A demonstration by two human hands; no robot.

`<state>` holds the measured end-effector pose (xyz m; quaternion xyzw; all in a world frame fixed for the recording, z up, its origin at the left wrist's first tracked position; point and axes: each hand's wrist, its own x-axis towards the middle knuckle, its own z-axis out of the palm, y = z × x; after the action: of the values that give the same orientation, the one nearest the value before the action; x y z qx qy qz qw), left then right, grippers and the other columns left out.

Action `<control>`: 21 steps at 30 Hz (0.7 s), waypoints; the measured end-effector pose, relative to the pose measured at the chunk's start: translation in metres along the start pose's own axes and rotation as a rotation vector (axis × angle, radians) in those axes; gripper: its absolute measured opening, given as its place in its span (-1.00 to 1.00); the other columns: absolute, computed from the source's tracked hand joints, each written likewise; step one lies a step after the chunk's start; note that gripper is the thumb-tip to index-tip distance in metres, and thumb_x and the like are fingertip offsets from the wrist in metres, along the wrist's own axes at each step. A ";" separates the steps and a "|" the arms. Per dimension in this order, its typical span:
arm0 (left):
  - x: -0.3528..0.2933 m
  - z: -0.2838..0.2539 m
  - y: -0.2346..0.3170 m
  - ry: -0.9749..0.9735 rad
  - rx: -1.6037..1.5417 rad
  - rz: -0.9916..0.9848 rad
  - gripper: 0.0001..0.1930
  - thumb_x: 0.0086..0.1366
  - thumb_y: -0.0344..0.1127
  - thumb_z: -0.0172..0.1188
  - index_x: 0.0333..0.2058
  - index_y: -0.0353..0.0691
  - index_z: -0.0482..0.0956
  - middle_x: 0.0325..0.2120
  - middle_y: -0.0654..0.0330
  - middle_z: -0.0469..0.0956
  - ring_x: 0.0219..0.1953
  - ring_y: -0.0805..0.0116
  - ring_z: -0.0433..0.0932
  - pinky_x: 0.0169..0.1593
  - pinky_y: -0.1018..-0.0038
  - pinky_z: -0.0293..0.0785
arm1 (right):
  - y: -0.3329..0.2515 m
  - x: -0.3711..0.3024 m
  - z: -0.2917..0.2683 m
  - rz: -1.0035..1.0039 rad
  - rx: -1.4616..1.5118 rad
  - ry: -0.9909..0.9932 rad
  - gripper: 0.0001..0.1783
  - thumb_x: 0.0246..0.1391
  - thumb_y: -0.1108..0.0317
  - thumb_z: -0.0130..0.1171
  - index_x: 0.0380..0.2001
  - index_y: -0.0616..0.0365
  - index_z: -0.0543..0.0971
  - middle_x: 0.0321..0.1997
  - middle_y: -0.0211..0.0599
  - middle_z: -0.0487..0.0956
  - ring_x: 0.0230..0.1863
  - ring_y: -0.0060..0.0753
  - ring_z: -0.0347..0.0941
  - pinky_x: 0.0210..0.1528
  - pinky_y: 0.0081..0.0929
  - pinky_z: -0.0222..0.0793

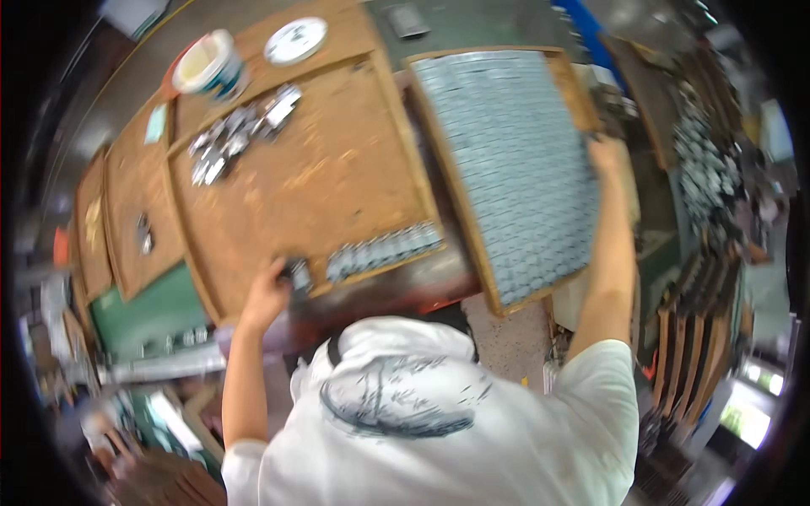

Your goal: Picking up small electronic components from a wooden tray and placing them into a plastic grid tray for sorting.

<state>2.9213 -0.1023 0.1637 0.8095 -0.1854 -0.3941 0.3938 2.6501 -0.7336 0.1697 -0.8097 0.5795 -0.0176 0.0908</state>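
My left hand [268,295] is at the near left edge of a shallow wooden tray [337,181], its fingers closed on a small dark and silver metal part [298,273]. Beside it, a row of similar silver metal parts [384,250] stands along the tray's near rim. A loose pile of shiny metal parts [240,133] lies toward the tray's far left. Over on the right, a second wooden-framed tray [462,198] is packed with rows of grey pieces [515,160]. My right hand [604,157] is at its right side, fingers closed near something small and dark; blur hides what they hold.
A white bucket [209,69] and a round white lid-like disc [295,40] stand at the back left. More wooden trays [139,211] lie at left. At right are a heap of metal parts [704,156] and a stack of wooden frames [696,337].
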 end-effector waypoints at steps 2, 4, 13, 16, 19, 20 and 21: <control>0.008 0.009 0.003 -0.053 -0.086 0.014 -0.49 0.04 -0.66 -0.03 0.04 -0.35 0.48 -0.17 0.23 0.43 -0.30 0.46 0.43 -0.27 0.54 0.41 | 0.012 0.002 -0.002 0.089 0.305 0.033 -0.52 0.01 0.11 0.17 -0.03 0.13 0.63 -0.17 -0.14 0.66 -0.14 -0.21 0.57 -0.13 -0.32 0.43; 0.027 0.016 0.011 -0.122 -0.112 -0.001 -0.45 0.02 -0.64 -0.01 0.08 -0.36 0.45 -0.12 0.15 0.44 -0.23 0.39 0.47 -0.18 0.51 0.42 | 0.075 0.034 0.021 0.181 0.720 -0.003 -0.62 0.00 0.21 0.24 -0.10 0.10 0.63 -0.40 -0.42 0.55 -0.42 -0.52 0.39 -0.39 -0.47 0.32; 0.024 0.030 0.009 -0.136 0.037 0.257 -0.42 -0.06 -0.54 0.10 0.06 -0.33 0.45 -0.02 -0.10 0.37 0.06 0.04 0.39 0.01 0.35 0.41 | -0.014 -0.002 0.013 0.005 1.305 0.076 -0.66 0.13 0.37 0.20 -0.01 0.16 0.51 -0.15 -0.30 0.60 -0.24 -0.35 0.57 -0.30 -0.44 0.45; -0.002 0.009 0.008 -0.026 -0.083 0.209 -0.49 -0.02 -0.53 0.11 0.01 -0.29 0.49 -0.10 -0.09 0.42 -0.05 0.07 0.44 -0.08 0.35 0.43 | -0.044 -0.042 0.001 -0.128 1.563 -0.132 -0.64 0.18 0.44 0.16 0.05 0.23 0.49 -0.12 -0.26 0.60 -0.18 -0.35 0.55 -0.23 -0.43 0.47; -0.026 -0.028 -0.014 0.622 0.177 0.282 -0.75 0.15 -0.41 0.25 -0.17 -0.27 0.56 -0.33 0.02 0.52 -0.27 0.10 0.53 -0.16 0.34 0.46 | -0.079 -0.105 -0.012 -0.162 1.596 -0.184 -0.63 0.17 0.47 0.16 0.06 0.23 0.50 -0.08 -0.24 0.60 -0.18 -0.38 0.54 -0.20 -0.44 0.48; -0.029 -0.046 -0.049 0.880 0.366 0.265 -0.75 0.15 -0.44 0.20 -0.15 -0.24 0.55 -0.35 -0.01 0.56 -0.26 0.02 0.56 -0.19 0.28 0.47 | -0.083 -0.121 -0.013 -0.221 1.482 -0.174 -0.64 0.18 0.47 0.15 0.06 0.25 0.51 -0.06 -0.22 0.60 -0.17 -0.39 0.55 -0.20 -0.48 0.48; -0.047 -0.065 -0.049 1.014 0.452 0.042 -0.70 0.13 -0.39 0.16 -0.11 -0.17 0.55 -0.30 -0.01 0.61 -0.21 -0.04 0.58 -0.19 0.19 0.49 | -0.090 -0.132 -0.013 -0.278 1.367 -0.155 -0.64 0.19 0.46 0.13 0.06 0.26 0.51 -0.03 -0.21 0.60 -0.15 -0.40 0.56 -0.20 -0.51 0.48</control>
<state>2.9428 -0.0115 0.1730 0.9582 -0.0686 0.1024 0.2581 2.6897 -0.5829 0.2074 -0.6366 0.3215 -0.3316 0.6176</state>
